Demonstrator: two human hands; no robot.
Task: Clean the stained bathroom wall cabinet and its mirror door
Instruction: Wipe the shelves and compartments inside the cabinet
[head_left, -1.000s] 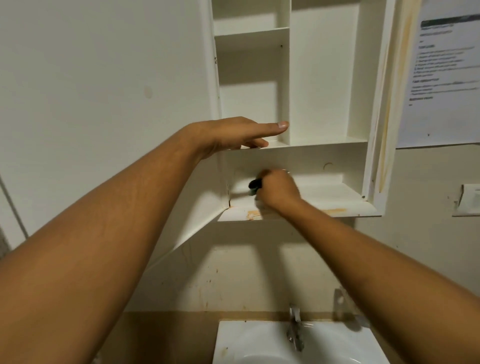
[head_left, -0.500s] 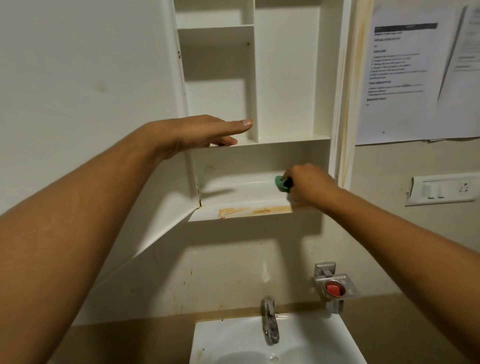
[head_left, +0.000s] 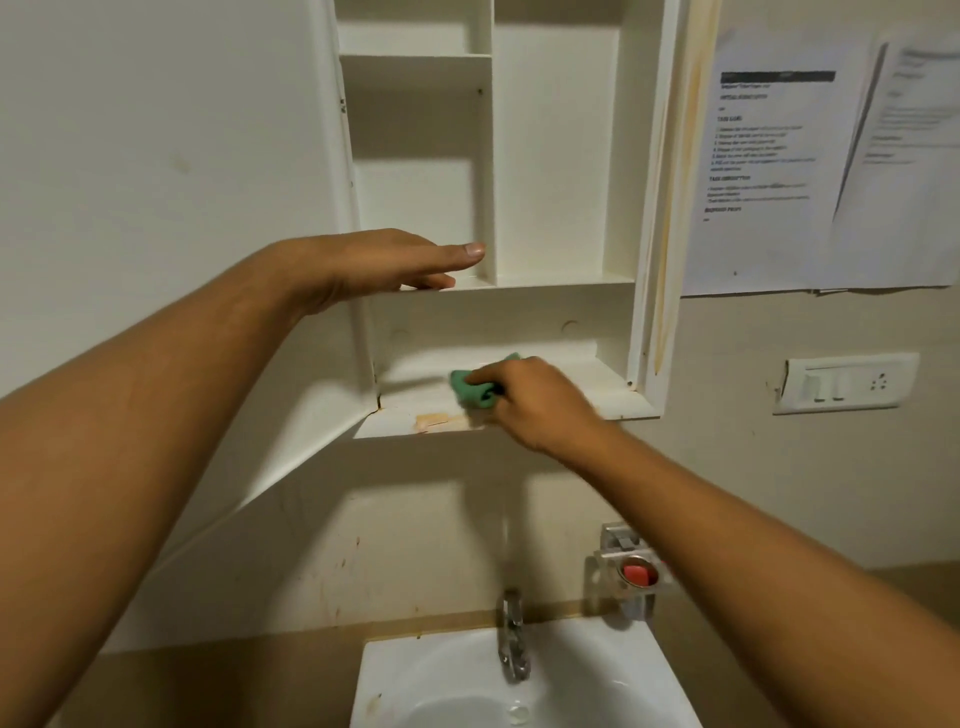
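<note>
I have the wall cabinet (head_left: 550, 156) open in front of me. Its mirror door (head_left: 171, 182) is swung out towards nine o'clock, so only its white back shows. My left hand (head_left: 384, 262) lies flat on the front edge of the middle shelf (head_left: 561, 281), fingers straight and holding nothing. I judge it is there to brace me and the cabinet while the other hand scrubs. My right hand (head_left: 540, 402) is curled round a green cloth (head_left: 470, 391), fingers bunching it, and presses it down on the bottom shelf (head_left: 597, 384) near its middle. The cloth sits at about one o'clock of an orange stain (head_left: 436, 422) along the shelf's front lip, just beside it; I cannot tell whether they touch. That patch looks to be the job in hand. A long yellowish streak (head_left: 662, 223) runs down the cabinet's frame at three o'clock, not yet wiped. At six o'clock, below the cabinet, is the basin (head_left: 395, 675) with its tap (head_left: 511, 639).
</note>
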